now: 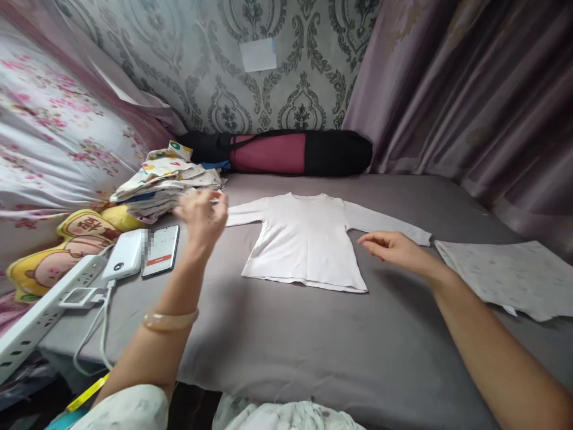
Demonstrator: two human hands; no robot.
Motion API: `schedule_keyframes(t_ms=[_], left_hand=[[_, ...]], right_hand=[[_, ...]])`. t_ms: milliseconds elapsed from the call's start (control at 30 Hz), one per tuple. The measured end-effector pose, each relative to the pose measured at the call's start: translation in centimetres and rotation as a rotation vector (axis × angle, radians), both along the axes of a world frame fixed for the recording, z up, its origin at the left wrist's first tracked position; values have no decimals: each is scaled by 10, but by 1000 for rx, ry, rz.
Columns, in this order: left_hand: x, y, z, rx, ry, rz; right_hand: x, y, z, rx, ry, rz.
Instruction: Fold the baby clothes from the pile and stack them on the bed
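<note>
A white long-sleeved shirt (304,242) lies flat on the grey bedsheet (286,340), neck toward the wall and both sleeves spread outward. My left hand (201,218), a bangle (170,321) on its wrist, is by the end of the left sleeve and covers its cuff. Motion smears its fingers, so whether they touch or hold the sleeve cannot be made out. Just below the right sleeve, beside the shirt's right edge, is my right hand (387,246). Its fingers are bent and pressed together, with nothing visible in them.
Piled clothes (168,179) lie at the back left. Nearer are a phone (161,251), a white power bank (126,254), a power strip (49,310) and a yellow plush cushion (67,254). Pale folded cloth (514,275) lies right; a black-and-maroon long bag (277,153) rests against the wall.
</note>
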State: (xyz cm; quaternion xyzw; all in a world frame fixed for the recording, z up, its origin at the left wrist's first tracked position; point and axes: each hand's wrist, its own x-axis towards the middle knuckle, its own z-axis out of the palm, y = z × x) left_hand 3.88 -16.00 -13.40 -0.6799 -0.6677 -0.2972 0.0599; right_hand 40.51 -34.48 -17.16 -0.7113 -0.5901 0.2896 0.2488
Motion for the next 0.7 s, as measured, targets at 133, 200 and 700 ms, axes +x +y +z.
schedule_keyframes(t_ms=[133,200,700], left_hand=[[42,26,-55,-534,8,-135],[57,36,-73,-616,-2,-106],[77,50,-103,-580,-163,-16]], right_hand=[[14,38,-40,167,-258,-190],[17,52,-53,159,-379,-238],[18,61,-55,78,-694,-9]])
